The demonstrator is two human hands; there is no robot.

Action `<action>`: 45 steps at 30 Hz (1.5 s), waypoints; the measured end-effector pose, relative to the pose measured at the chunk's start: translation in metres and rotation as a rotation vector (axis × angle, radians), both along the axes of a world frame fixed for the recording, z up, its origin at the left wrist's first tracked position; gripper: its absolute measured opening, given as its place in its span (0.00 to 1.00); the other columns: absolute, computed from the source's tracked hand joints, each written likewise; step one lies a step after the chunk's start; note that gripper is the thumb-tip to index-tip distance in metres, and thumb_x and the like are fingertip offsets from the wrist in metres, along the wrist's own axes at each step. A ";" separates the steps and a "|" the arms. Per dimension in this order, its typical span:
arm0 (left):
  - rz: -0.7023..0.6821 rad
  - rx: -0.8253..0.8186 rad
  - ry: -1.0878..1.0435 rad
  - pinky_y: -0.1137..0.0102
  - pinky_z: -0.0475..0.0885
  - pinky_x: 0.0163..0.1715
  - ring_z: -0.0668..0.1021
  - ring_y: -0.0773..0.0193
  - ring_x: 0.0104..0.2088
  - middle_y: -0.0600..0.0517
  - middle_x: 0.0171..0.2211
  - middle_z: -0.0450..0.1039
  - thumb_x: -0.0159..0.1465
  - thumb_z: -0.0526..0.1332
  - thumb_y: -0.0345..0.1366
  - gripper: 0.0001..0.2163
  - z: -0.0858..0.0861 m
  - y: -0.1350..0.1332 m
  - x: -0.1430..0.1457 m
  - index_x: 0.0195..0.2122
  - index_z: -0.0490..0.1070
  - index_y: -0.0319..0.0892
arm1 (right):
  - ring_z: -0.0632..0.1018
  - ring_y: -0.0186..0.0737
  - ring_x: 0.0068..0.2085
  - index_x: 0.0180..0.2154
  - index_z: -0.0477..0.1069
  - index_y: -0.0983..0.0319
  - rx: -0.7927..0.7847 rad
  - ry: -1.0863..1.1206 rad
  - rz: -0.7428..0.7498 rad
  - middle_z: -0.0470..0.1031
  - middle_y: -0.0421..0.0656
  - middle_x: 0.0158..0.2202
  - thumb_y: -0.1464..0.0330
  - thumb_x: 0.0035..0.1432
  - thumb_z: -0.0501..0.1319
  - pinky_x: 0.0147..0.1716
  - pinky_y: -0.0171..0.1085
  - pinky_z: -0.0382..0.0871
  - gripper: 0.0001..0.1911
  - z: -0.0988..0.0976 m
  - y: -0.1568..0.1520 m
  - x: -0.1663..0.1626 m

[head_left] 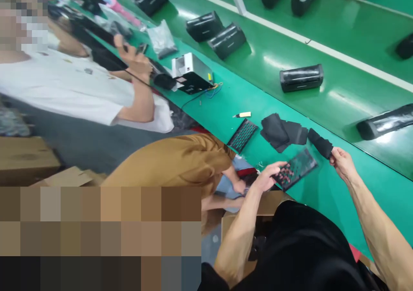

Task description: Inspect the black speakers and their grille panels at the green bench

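Gripping a black grille panel (298,169) in the left hand (268,177), pinching black sheets (320,143) in the right hand (342,163), lower right of centre.
Blur softens the held panel, hiding some left fingers. Two panels show; the second panel (244,135) lies mid-frame, near overlapping loose sheets (274,131), uncountable. Marking on the black speaker (301,78), upper right, is unreadable.

The black rectangular plastic panel (297,170) in the left hand (267,177) shows pinkish-red patches nearest that hand. Thin flat sheets (319,143) in the right hand (342,164) are plain black; the smooth-topped desk (385,192) below is bright green.
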State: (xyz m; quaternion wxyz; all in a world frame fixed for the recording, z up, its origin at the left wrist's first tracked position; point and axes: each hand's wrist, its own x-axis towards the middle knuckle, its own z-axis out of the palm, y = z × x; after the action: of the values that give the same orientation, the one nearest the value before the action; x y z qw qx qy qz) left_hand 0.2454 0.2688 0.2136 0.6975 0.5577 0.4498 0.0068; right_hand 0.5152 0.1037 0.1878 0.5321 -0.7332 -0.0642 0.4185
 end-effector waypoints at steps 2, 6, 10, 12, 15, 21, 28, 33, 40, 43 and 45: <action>-0.127 -0.065 -0.008 0.52 0.81 0.54 0.83 0.48 0.53 0.40 0.56 0.79 0.75 0.63 0.47 0.21 -0.001 -0.024 0.018 0.61 0.75 0.38 | 0.64 0.29 0.21 0.37 0.72 0.61 0.032 0.002 -0.056 0.65 0.32 0.25 0.48 0.72 0.65 0.21 0.31 0.60 0.23 0.015 -0.016 0.020; -0.296 -0.098 -0.019 0.53 0.81 0.55 0.80 0.48 0.56 0.46 0.61 0.76 0.74 0.66 0.46 0.19 -0.008 -0.059 0.074 0.59 0.76 0.42 | 0.63 0.31 0.20 0.34 0.72 0.60 0.040 -0.001 -0.111 0.64 0.33 0.20 0.41 0.56 0.74 0.21 0.33 0.57 0.29 0.040 -0.048 0.041; -0.391 -0.071 -0.028 0.55 0.80 0.55 0.81 0.53 0.55 0.45 0.60 0.76 0.74 0.66 0.46 0.16 -0.011 -0.072 0.130 0.59 0.76 0.46 | 0.63 0.30 0.19 0.34 0.73 0.61 -0.018 0.005 -0.149 0.63 0.31 0.20 0.46 0.64 0.73 0.20 0.32 0.58 0.25 0.042 -0.073 0.035; -0.433 0.003 -0.057 0.57 0.80 0.54 0.83 0.54 0.51 0.45 0.55 0.80 0.70 0.70 0.48 0.18 -0.011 -0.073 0.153 0.56 0.78 0.46 | 0.64 0.29 0.19 0.35 0.72 0.62 -0.041 0.035 -0.157 0.64 0.31 0.21 0.52 0.71 0.69 0.20 0.30 0.59 0.21 0.033 -0.079 0.024; -0.469 0.121 -0.092 0.64 0.81 0.43 0.86 0.56 0.39 0.49 0.40 0.85 0.66 0.71 0.52 0.17 -0.013 -0.073 0.179 0.46 0.78 0.44 | 0.66 0.28 0.20 0.36 0.73 0.63 -0.041 0.109 -0.164 0.67 0.32 0.25 0.58 0.75 0.67 0.20 0.29 0.63 0.17 0.017 -0.079 0.010; -0.480 0.244 0.079 0.74 0.74 0.27 0.82 0.64 0.24 0.54 0.24 0.77 0.73 0.59 0.39 0.09 -0.019 -0.044 0.194 0.35 0.71 0.43 | 0.69 0.28 0.24 0.40 0.74 0.64 0.044 0.186 -0.347 0.71 0.35 0.30 0.60 0.76 0.66 0.22 0.29 0.67 0.14 -0.003 -0.091 0.017; -0.544 0.491 0.366 0.70 0.75 0.31 0.83 0.59 0.28 0.47 0.28 0.79 0.72 0.60 0.37 0.08 -0.012 0.041 0.192 0.35 0.71 0.43 | 0.78 0.34 0.32 0.43 0.75 0.64 0.137 0.242 -0.620 0.76 0.39 0.37 0.59 0.75 0.67 0.32 0.35 0.77 0.13 -0.001 -0.140 0.033; -0.571 0.688 0.517 0.55 0.75 0.55 0.82 0.40 0.57 0.35 0.52 0.82 0.67 0.66 0.38 0.11 0.007 0.055 0.199 0.49 0.76 0.41 | 0.84 0.49 0.47 0.36 0.75 0.61 0.216 0.316 -0.668 0.82 0.47 0.41 0.57 0.65 0.72 0.49 0.52 0.84 0.15 0.013 -0.151 0.022; -0.606 0.256 0.116 0.58 0.74 0.55 0.83 0.48 0.50 0.43 0.47 0.84 0.67 0.64 0.63 0.29 0.018 -0.020 0.199 0.55 0.77 0.43 | 0.81 0.46 0.42 0.27 0.72 0.57 0.293 0.426 -0.498 0.76 0.39 0.32 0.62 0.47 0.79 0.54 0.51 0.83 0.17 0.049 -0.148 -0.009; -0.733 -0.130 0.009 0.60 0.76 0.47 0.84 0.53 0.39 0.43 0.38 0.84 0.63 0.66 0.68 0.33 0.005 -0.057 0.183 0.48 0.81 0.39 | 0.80 0.45 0.38 0.26 0.73 0.58 0.274 0.465 -0.428 0.78 0.42 0.32 0.58 0.47 0.80 0.42 0.43 0.83 0.19 0.057 -0.153 -0.026; -0.754 -0.172 -0.045 0.63 0.76 0.44 0.83 0.57 0.36 0.43 0.36 0.84 0.63 0.67 0.66 0.33 -0.003 -0.074 0.167 0.50 0.81 0.37 | 0.78 0.43 0.34 0.25 0.72 0.58 0.241 0.470 -0.417 0.76 0.41 0.30 0.54 0.47 0.80 0.35 0.40 0.80 0.21 0.058 -0.160 -0.038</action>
State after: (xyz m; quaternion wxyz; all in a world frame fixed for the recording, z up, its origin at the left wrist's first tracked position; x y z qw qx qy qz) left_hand 0.4121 0.1949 0.2101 0.7050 0.6231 0.1967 -0.2758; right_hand 0.4771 -0.0561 0.2455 0.6893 -0.5459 0.1624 0.4477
